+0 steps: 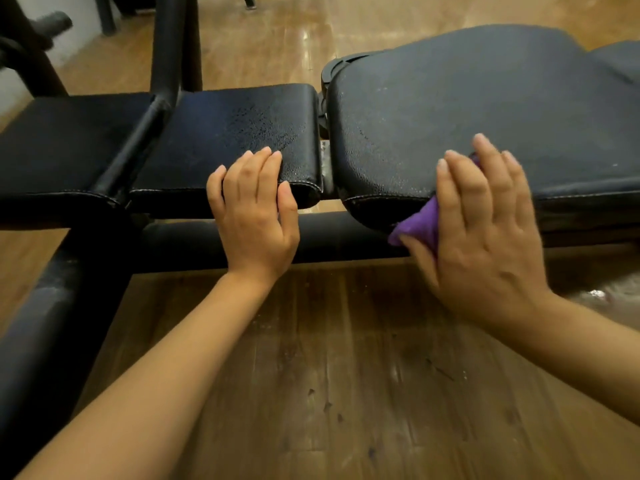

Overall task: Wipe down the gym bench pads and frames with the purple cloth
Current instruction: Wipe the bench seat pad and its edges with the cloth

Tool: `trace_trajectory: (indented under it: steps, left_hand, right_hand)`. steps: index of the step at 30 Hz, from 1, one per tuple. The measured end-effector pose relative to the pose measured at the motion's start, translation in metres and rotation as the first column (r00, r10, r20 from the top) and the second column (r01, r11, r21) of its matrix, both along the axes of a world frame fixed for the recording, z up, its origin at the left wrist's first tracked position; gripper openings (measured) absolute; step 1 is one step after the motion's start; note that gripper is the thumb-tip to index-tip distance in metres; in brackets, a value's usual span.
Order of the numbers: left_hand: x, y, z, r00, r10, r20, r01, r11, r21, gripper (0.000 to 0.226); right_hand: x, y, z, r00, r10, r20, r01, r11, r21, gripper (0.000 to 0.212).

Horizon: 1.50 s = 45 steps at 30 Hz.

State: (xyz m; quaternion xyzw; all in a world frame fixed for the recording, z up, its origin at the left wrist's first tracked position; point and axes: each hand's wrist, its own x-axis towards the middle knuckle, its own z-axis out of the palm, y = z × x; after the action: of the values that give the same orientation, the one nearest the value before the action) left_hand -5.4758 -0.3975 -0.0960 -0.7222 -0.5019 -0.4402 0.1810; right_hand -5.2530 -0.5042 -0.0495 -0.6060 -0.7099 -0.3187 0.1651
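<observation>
Nearest, left hand braced flat, fingers spread, on small black padded seat for balance; right hand, fingers extended, pressing crumpled purple cloth against large black vinyl pad edge.

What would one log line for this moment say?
step: wiping pad | right hand: presses purple cloth on large pad front edge | left hand: rests on small pad

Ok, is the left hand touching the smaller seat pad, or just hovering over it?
Touching. The head view shows the left hand draped over the seat pad's near edge, fingers flat on top, thumb against its front face.
</observation>
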Motion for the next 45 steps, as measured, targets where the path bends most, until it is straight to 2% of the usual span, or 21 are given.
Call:
trace_trajectory:
  steps: [3, 6, 8, 11, 14, 19, 24, 29, 33, 35, 37, 39, 41, 43, 45]
  left_hand:
    - [-0.002, 0.002, -0.001, 0.999, 0.002, -0.044, -0.002, 1.0, 0.001, 0.043]
    - [-0.006, 0.003, -0.001, 0.995, -0.001, -0.099, 0.001, 1.0, 0.005, 0.044]
    - [-0.007, 0.002, -0.001, 0.995, 0.007, -0.101, -0.007, 1.0, 0.001, 0.044]
    - [-0.005, 0.0, -0.001, 0.997, 0.0, -0.076, -0.002, 1.0, -0.024, 0.045]
    - [-0.007, -0.002, 0.001, 0.996, -0.014, -0.083, 0.01, 0.999, -0.046, 0.045]
    - [-0.008, -0.001, 0.001, 0.996, -0.032, -0.087, 0.03, 0.999, -0.027, 0.045]
    - [0.006, 0.001, -0.002, 1.0, 0.024, 0.012, -0.024, 1.0, 0.0, 0.043]
    - [0.004, -0.002, 0.0, 0.999, 0.043, -0.023, -0.044, 0.998, -0.033, 0.043]
    - [0.008, -0.009, 0.008, 0.999, 0.047, -0.02, -0.049, 0.99, -0.135, 0.042]
    - [0.014, -0.017, 0.016, 1.0, -0.017, -0.01, 0.015, 0.98, -0.199, 0.041]
    - [0.025, -0.029, 0.026, 0.981, -0.185, -0.055, 0.169, 0.962, -0.216, 0.041]
    - [0.047, -0.042, 0.032, 0.936, -0.344, -0.077, 0.324, 0.926, -0.193, 0.043]
    - [0.074, -0.051, 0.036, 0.894, -0.448, -0.006, 0.437, 0.874, -0.214, 0.044]
    - [0.094, -0.055, 0.036, 0.863, -0.505, 0.024, 0.494, 0.833, -0.247, 0.044]
    - [0.1, -0.052, 0.033, 0.856, -0.514, -0.055, 0.488, 0.839, -0.24, 0.044]
  right_hand:
    - [-0.039, 0.033, 0.011, 1.0, -0.023, -0.012, 0.023, 1.0, 0.005, 0.062]
    - [-0.063, 0.062, 0.016, 0.999, -0.007, 0.042, 0.007, 1.0, -0.007, 0.046]
    - [-0.06, 0.062, 0.012, 0.999, 0.017, 0.049, -0.016, 1.0, -0.012, 0.048]
    - [-0.027, 0.033, -0.001, 0.987, 0.127, 0.097, -0.128, 0.992, 0.011, 0.055]
    - [0.028, -0.004, -0.009, 0.972, 0.166, 0.164, -0.18, 0.981, 0.073, 0.06]
    - [0.095, -0.026, -0.02, 0.99, 0.038, 0.134, -0.064, 0.979, 0.192, 0.072]
    - [0.044, -0.001, -0.044, 0.989, 0.044, -0.138, 0.001, 0.949, 0.315, 0.072]
    - [-0.018, 0.027, -0.054, 0.997, 0.067, -0.037, -0.047, 0.914, 0.403, 0.06]
    - [-0.007, 0.023, -0.051, 0.986, 0.17, 0.001, -0.156, 0.902, 0.402, 0.049]
    - [0.018, 0.015, -0.05, 0.973, 0.23, -0.02, -0.198, 0.875, 0.441, 0.047]
    - [0.051, 0.008, -0.056, 0.969, 0.246, -0.029, -0.203, 0.855, 0.477, 0.059]
    - [0.08, 0.003, -0.063, 0.972, 0.22, -0.081, -0.156, 0.863, 0.48, 0.075]
    - [0.088, -0.002, -0.066, 0.951, 0.189, -0.244, -0.056, 0.883, 0.467, 0.08]
    - [0.066, -0.006, -0.064, 0.855, 0.195, -0.481, 0.055, 0.888, 0.457, 0.077]
    - [0.029, -0.001, -0.062, 0.721, 0.231, -0.654, 0.138, 0.876, 0.462, 0.071]
